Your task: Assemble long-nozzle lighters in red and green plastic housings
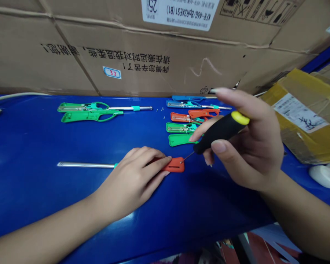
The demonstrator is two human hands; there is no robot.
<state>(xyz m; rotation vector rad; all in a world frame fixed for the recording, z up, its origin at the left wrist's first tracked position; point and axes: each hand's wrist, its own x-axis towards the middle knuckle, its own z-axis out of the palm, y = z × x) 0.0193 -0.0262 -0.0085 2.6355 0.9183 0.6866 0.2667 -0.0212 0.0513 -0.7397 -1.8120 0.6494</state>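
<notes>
My left hand (140,174) is closed around an orange long-necked lighter (176,165) and presses it on the blue table. Its metal tube (85,165) points left, and most of the handle is hidden under my fingers. In my right hand (253,146) is a screwdriver (217,132) with a black grip and yellow end. The thin shaft slants down to the left, and its tip meets the end of the orange handle by a small hole. Thumb and fingers hold the grip, with the index finger raised.
An opened green lighter (90,112) lies at the back left. Tiny screws (161,109) are scattered beside it. Opened blue, orange and green lighters (181,127) lie behind my right hand. A large cardboard box (99,47) stands along the back, with a taped carton (305,117) at right.
</notes>
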